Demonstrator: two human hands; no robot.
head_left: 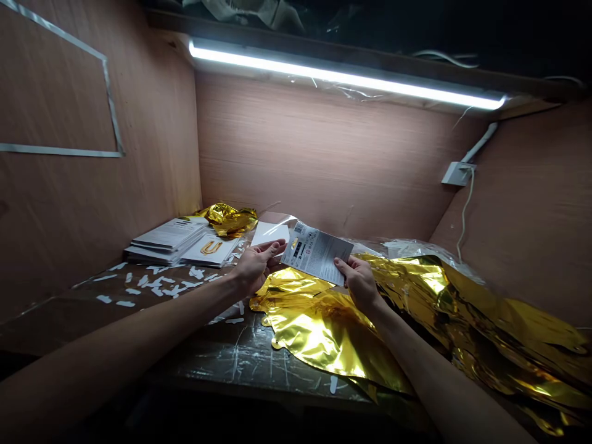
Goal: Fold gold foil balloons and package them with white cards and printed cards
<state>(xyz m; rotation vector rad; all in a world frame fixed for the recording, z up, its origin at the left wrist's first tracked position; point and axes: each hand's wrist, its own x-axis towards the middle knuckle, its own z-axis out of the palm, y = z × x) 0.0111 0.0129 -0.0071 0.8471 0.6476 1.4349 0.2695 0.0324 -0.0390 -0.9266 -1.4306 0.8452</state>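
Observation:
A grey-white printed card (314,253) with a barcode and a small hang hole is held up, tilted, over the bench. My right hand (363,280) pinches its lower right edge, thumb on the printed face. At the card's left edge is my left hand (259,265), its fingers bent together and their tips partly hidden behind the card. Just behind that hand lies a white sheet (271,232) with clear plastic around it. Below both hands spreads a shiny gold foil sheet (319,324) with small tabs along its edge.
Stacked white cards (169,234) stand at left, beside a card with a gold U (211,248). Crumpled gold foil (229,217) lies behind them. White scraps (157,283) litter the bench (217,357). More gold foil (462,314) covers the right side, near a cable (466,209).

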